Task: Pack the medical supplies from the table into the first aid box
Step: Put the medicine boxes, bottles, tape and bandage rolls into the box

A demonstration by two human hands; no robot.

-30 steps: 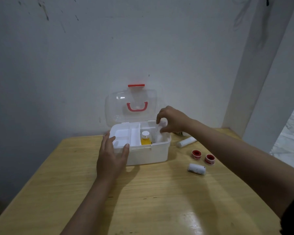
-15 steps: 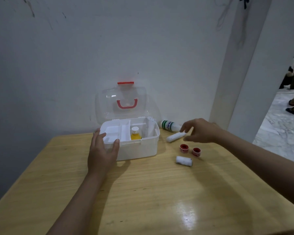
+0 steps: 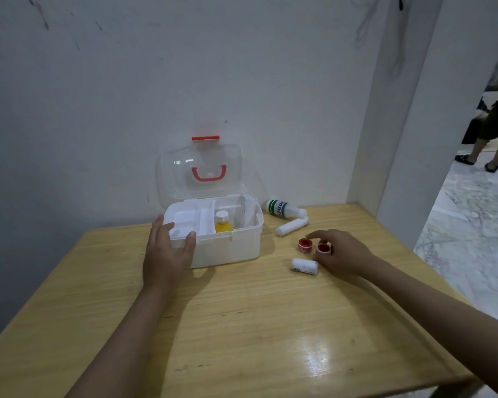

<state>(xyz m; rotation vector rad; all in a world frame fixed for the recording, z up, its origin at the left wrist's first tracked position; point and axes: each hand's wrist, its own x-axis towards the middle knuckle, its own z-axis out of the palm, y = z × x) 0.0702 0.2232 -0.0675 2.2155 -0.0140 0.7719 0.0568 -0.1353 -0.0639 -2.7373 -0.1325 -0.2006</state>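
The white first aid box stands open on the wooden table, its clear lid upright against the wall. A yellow bottle with a white cap stands in its middle compartment, and a white roll leans at the right end. My left hand rests on the box's front left corner. My right hand hovers over two red tape rolls, one left of the other, fingers curled around the right one. A white bandage roll lies just in front.
A white bottle with a green band and a long white roll lie near the wall, right of the box. A white pillar bounds the table's far right corner. A person walks on the marble floor beyond.
My right hand left the box's right compartment, swept right past the long white roll, then dropped toward me onto the red tape rolls. My left hand stayed on the box.
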